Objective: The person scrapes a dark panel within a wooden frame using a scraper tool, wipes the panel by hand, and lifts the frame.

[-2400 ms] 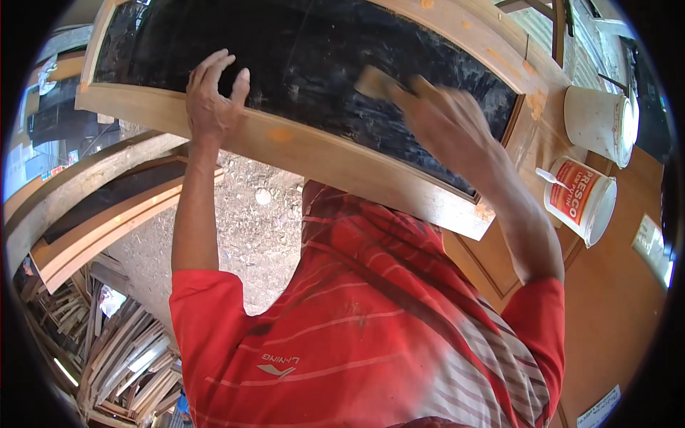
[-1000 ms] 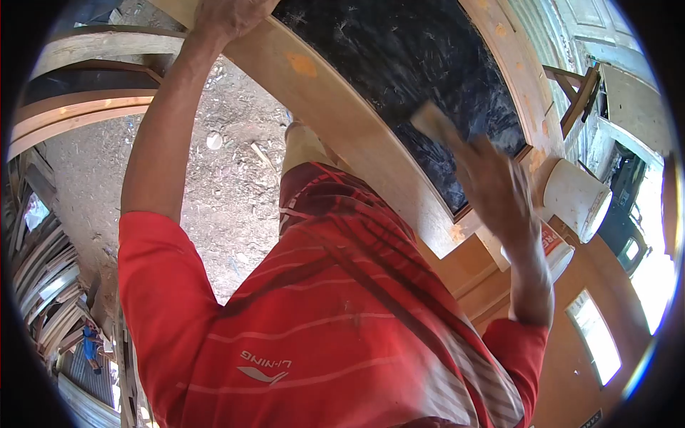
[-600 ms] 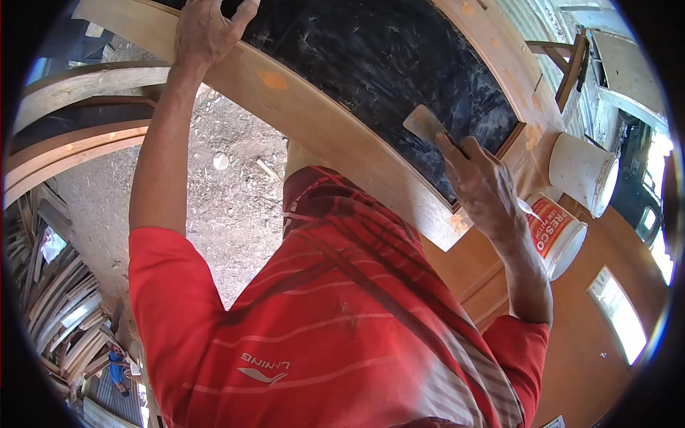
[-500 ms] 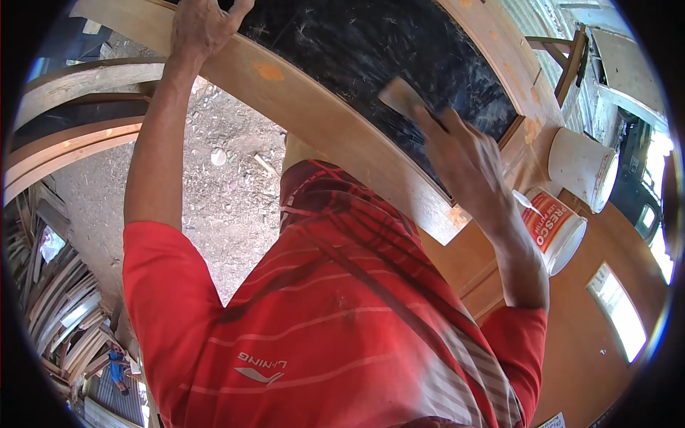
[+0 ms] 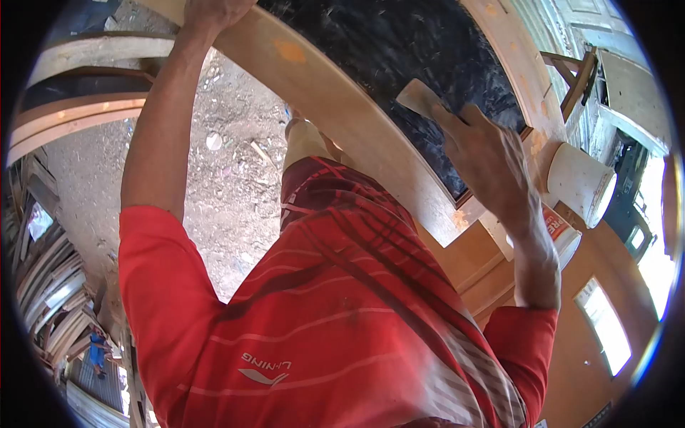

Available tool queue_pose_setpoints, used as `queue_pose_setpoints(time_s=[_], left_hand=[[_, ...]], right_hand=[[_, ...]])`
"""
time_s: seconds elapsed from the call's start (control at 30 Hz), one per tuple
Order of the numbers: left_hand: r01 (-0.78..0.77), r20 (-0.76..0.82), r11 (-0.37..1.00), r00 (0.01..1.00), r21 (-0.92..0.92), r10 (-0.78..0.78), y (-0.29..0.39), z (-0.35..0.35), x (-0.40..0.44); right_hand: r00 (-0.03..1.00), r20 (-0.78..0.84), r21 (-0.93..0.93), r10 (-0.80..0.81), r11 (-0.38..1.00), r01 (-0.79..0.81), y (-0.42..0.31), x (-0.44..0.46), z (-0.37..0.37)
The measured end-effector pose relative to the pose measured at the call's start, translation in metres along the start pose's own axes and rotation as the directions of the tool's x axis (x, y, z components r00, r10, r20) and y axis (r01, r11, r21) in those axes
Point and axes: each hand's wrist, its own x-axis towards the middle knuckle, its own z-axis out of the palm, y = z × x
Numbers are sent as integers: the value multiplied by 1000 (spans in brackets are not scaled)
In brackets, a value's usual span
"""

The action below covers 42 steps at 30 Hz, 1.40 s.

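Observation:
My right hand is closed round the handle of a putty knife. Its broad blade lies over a black panel smeared with whitish streaks. A pale wooden frame with orange filler patches borders this panel. At the top edge of the view, my left hand is on the frame's near rail; its fingers are cut off by the picture edge. Behind my right forearm, a putty tub with a red label is partly hidden. A white bucket lies beyond it.
Brown boards extend along the right. Curved-looking wooden frames stand at the left, above stacked timber. A person in blue is far off at lower left. Debris litters the dirt floor.
The view has shifted slightly. My right hand and the putty knife have moved a little right and down in view, and my forearm now covers more of the tub. My left hand stays on the rail.

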Motion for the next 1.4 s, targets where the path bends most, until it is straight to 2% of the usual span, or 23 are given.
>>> queue_pose_setpoints(time_s=[0.03, 0.07, 0.13, 0.23, 0.33, 0.4, 0.53, 0.63, 0.7, 0.77, 0.83, 0.93, 1.03, 1.13, 1.23, 1.33, 1.4], left_hand=[[41, 4, 999, 999, -6, -41, 5, -1, 0], [48, 4, 999, 999, 9, -48, 5, 2, -5], [27, -11, 999, 1000, 44, -27, 4, 2, -2], [-13, -64, 998, 998, 59, 17, -9, 7, -6], [33, -38, 996, 999, 79, -30, 2, 2, -1], [62, -33, 994, 998, 93, -59, 8, 4, -4], [2, -47, 997, 999, 80, 2, -9, 7, -4], [36, -73, 994, 997, 106, -28, -10, 6, -6], [-36, -79, 990, 996, 140, 48, -37, 20, -2], [-68, -51, 980, 996, 186, 78, -44, 25, -1], [-68, -50, 974, 995, 215, 81, -35, 22, -1], [-70, -35, 973, 996, 220, 79, -33, 21, -3], [-69, -41, 976, 996, 205, 79, -40, 23, 1], [-71, -38, 979, 996, 190, 79, -44, 25, 1], [-81, -30, 979, 996, 188, 88, -48, 25, 1], [-111, -18, 981, 993, 160, 115, -56, 25, 0], [-93, -16, 979, 995, 183, 97, -53, 25, 4]], right_hand=[[999, 21, 8, 27, 1000, -28, 1, -5, 2], [1000, -14, 6, -19, 1000, 19, -1, 1, 2], [989, -118, -3, -95, 995, 95, -8, 23, 4], [974, -176, 0, -143, 989, 145, -9, 46, 6], [999, -42, -2, -27, 1000, 27, -5, 21, -2], [986, -130, -18, -107, 994, 106, -2, 29, 4], [898, -327, -16, -295, 952, 307, 2, 89, 23], [926, -234, -4, -295, 953, 302, 27, 57, 14], [993, -65, 14, -93, 995, 94, 34, -3, 4], [999, 19, 89, 46, 995, -47, 46, -64, 13], [993, -13, 173, 116, 978, -112, 51, -116, 28], [971, 71, 243, 226, 941, -237, 45, -153, 35], [956, 106, 142, 273, 948, -286, 42, -165, 30], [953, 110, 209, 283, 931, -300, 46, -178, 37], [973, -20, 192, 231, 956, -223, 42, -170, 54], [961, 78, 166, 266, 947, -276, 39, -176, 48], [962, 63, 201, 264, 941, -271, 41, -181, 56]])
